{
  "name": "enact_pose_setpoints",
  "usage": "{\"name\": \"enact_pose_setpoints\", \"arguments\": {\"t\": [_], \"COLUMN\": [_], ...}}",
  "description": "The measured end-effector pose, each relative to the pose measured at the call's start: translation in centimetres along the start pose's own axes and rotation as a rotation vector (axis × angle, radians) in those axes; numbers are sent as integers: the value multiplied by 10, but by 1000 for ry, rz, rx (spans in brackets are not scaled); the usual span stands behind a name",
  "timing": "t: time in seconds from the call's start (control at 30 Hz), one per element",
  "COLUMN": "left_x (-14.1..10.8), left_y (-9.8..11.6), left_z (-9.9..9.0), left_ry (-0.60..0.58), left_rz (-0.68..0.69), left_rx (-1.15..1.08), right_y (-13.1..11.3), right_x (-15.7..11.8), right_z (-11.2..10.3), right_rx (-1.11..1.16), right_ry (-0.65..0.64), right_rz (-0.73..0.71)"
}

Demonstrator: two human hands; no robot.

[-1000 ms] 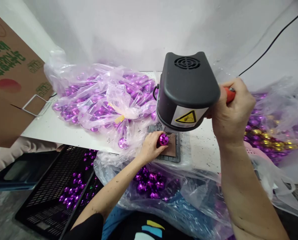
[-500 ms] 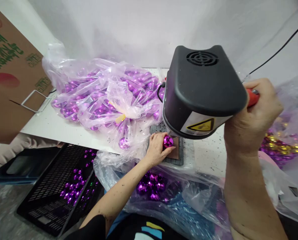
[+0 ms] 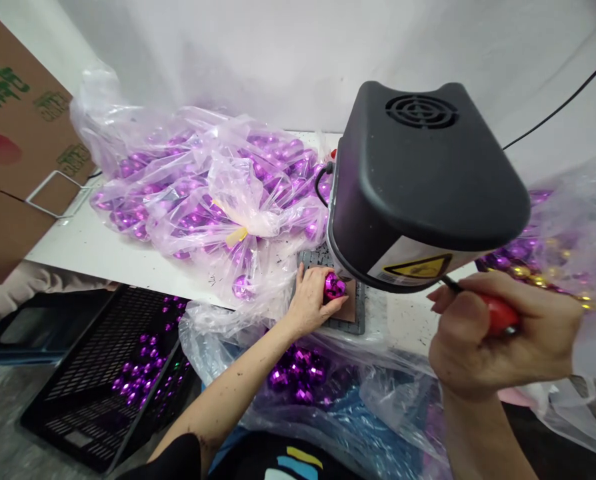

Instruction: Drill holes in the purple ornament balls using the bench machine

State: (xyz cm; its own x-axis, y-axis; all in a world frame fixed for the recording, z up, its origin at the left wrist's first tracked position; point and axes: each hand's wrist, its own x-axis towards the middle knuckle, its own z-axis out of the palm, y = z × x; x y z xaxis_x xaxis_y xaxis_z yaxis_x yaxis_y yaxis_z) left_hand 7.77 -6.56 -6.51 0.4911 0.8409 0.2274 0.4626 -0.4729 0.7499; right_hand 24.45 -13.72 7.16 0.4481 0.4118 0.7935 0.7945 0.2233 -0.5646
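Note:
My left hand (image 3: 312,301) is closed around a shiny purple faceted ball (image 3: 335,285), which it holds over the grey base plate (image 3: 359,310) of a press. A brown pad (image 3: 349,305) shows under the ball. Above it looms the press's black housing (image 3: 428,173), with a round vent on top and a yellow warning label. My right hand (image 3: 503,333) grips the red-ended lever handle (image 3: 501,316) at the housing's right. The housing hides the press's working end. More purple balls (image 3: 301,370) lie in a clear plastic bag on my lap.
Tied clear bags (image 3: 203,193) of purple balls cover the table's left. A cardboard box (image 3: 23,153) stands beyond them. Below left is a black crate (image 3: 93,380) with purple balls. Bagged purple and gold balls (image 3: 543,267) sit at the right. A black cable (image 3: 561,100) runs along the wall.
My right hand has come down and toward me, pulling the lever handle lower. My left hand keeps the ball at the base plate. The view has shifted slightly.

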Motion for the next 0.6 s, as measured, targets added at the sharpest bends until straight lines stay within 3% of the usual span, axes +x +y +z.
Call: {"name": "enact_pose_setpoints", "arguments": {"t": [0.13,0.37,0.6], "left_x": [0,1,0], "left_y": [-1,0,0], "left_z": [0,0,0], "left_ry": [-3,-29,-33], "left_rz": [19,23,27], "left_rx": [7,28,30], "right_y": [-4,-1,9], "right_x": [-14,-22,-34], "right_z": [-2,5,5], "right_rx": [85,131,69], "right_ry": [-93,4,-51], "right_rz": [62,18,-73]}}
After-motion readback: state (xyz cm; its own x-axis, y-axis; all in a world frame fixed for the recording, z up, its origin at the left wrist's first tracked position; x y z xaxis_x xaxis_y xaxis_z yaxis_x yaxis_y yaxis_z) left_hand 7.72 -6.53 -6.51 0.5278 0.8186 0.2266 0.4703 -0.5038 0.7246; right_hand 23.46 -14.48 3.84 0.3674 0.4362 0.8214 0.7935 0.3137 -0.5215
